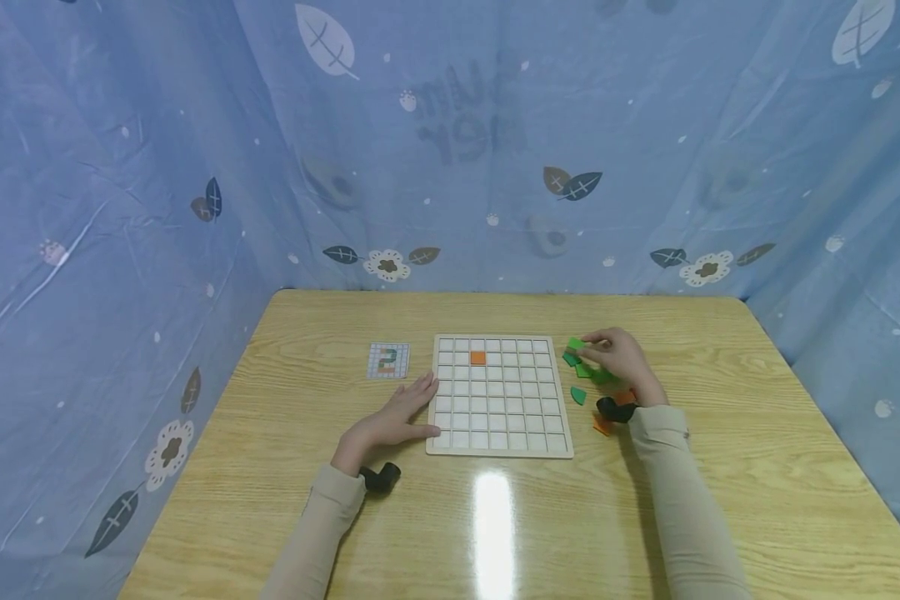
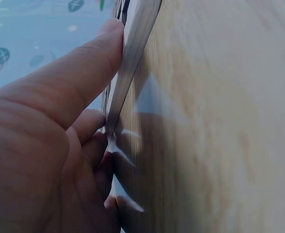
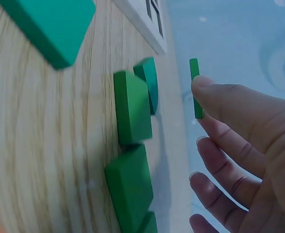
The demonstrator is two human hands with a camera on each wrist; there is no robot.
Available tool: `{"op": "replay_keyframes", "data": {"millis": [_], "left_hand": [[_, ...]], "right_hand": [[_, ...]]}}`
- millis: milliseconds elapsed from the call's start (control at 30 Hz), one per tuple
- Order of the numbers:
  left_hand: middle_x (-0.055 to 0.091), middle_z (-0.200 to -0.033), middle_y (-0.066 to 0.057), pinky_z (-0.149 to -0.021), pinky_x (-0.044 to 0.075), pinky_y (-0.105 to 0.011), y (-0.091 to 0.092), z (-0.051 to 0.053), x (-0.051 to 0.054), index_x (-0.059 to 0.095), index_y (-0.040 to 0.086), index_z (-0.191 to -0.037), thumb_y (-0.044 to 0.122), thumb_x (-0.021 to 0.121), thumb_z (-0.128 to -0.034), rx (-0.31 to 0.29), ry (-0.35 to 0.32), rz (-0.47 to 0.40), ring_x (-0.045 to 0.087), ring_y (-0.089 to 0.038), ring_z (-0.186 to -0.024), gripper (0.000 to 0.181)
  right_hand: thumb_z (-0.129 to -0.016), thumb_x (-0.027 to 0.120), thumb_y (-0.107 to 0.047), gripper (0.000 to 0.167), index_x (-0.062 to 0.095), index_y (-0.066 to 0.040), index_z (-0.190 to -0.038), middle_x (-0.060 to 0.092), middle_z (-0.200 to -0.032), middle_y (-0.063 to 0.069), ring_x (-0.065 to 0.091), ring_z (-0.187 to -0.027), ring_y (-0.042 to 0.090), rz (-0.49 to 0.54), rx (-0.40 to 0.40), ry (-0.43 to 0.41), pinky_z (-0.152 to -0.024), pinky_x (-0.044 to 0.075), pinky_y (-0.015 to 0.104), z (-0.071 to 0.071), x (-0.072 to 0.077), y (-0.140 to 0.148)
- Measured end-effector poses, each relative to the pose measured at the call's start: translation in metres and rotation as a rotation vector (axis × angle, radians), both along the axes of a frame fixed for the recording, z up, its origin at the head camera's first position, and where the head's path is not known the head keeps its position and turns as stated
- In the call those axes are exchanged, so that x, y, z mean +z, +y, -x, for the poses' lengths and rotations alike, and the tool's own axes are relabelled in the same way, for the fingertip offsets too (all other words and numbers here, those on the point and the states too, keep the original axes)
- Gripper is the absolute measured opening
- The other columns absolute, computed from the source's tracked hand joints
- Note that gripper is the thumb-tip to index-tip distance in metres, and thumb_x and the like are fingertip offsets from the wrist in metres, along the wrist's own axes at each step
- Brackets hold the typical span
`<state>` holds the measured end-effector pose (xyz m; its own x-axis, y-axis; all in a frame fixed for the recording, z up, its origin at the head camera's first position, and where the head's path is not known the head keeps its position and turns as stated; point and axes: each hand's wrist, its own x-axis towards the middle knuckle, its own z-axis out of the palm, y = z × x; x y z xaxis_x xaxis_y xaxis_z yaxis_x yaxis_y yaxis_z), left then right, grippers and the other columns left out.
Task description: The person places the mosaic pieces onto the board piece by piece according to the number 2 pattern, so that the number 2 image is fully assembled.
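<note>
A white gridded board (image 1: 498, 453) with a pale wooden rim lies flat on the table, one orange square tile (image 1: 478, 357) set in its second row. My left hand (image 1: 393, 421) rests on the board's left edge, thumb and fingers spread and fairly straight; in the left wrist view they touch the board's side (image 2: 132, 53). Right of the board, my right hand (image 1: 622, 358) pinches a thin light green square tile (image 3: 194, 67) between thumb and forefinger, raised off the table. Below it lie several green tiles (image 3: 132, 109), some partly hidden by the hand in the head view.
A small printed card (image 1: 387, 361) with a gridded colour pattern lies left of the board. A dark green rounded tile (image 1: 578, 395) and orange tiles (image 1: 603, 426) lie near the right wrist. A blue patterned curtain (image 1: 487, 192) hangs behind the wooden table (image 1: 757, 467).
</note>
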<state>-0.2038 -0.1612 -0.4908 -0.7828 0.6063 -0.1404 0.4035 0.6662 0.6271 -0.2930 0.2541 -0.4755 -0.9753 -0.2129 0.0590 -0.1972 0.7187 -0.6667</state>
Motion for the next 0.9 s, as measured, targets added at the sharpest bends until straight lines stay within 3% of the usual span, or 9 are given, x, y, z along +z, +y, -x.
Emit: {"op": "replay_keyframes", "data": {"millis": [600,900], "left_hand": [[0.0,-0.156,-0.012,-0.115,-0.003,-0.049,-0.001,0.001,-0.001,0.01,0.005,-0.149,0.038,0.058,-0.0903,0.002,0.0,0.005,0.0,-0.028,-0.143,0.083],[0.001,-0.156,-0.013,-0.115,-0.002,-0.05,-0.001,0.002,-0.004,0.01,0.003,-0.149,0.039,0.057,-0.0906,-0.002,0.011,-0.001,0.0,-0.03,-0.143,0.083]], "right_hand": [[-0.087,0.066,-0.022,0.033,0.065,0.001,-0.11,0.057,-0.11,0.023,0.055,-0.098,0.039,0.013,0.035,0.032,-0.084,0.046,0.051,0.006,0.001,-0.033],[-0.088,0.064,-0.024,0.034,0.064,-0.001,-0.113,0.055,-0.113,0.021,0.052,-0.103,0.038,0.02,0.038,0.003,-0.086,0.045,0.051,0.007,0.001,-0.044]]}}
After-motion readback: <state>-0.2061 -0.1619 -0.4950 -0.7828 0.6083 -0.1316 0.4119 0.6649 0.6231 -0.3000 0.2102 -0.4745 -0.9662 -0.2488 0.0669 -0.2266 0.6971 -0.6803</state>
